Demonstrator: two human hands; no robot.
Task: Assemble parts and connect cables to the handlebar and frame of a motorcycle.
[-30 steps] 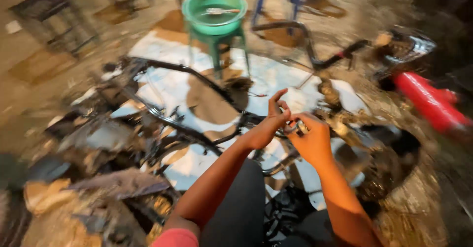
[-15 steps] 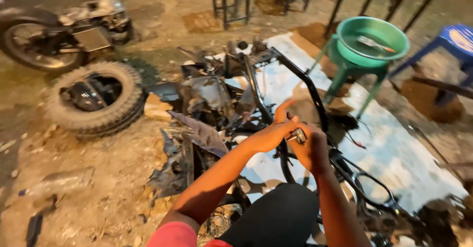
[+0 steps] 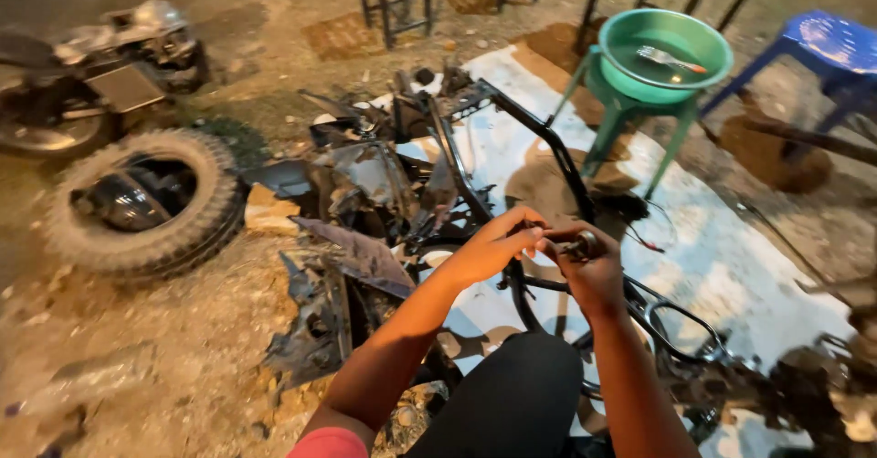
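Between both hands sits a small dark metal part (image 3: 579,243), cylindrical with a pale end: the left hand (image 3: 498,243) pinches its near tip, the right hand (image 3: 594,271) closes around it above the black frame (image 3: 548,138).

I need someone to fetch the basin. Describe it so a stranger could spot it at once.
Start at the white sheet spread on the dirt under the stripped black motorcycle frame. At its far edge stands a green stool, and the round green basin sits on top. It alone holds a brush; the blue stool beside it carries nothing.
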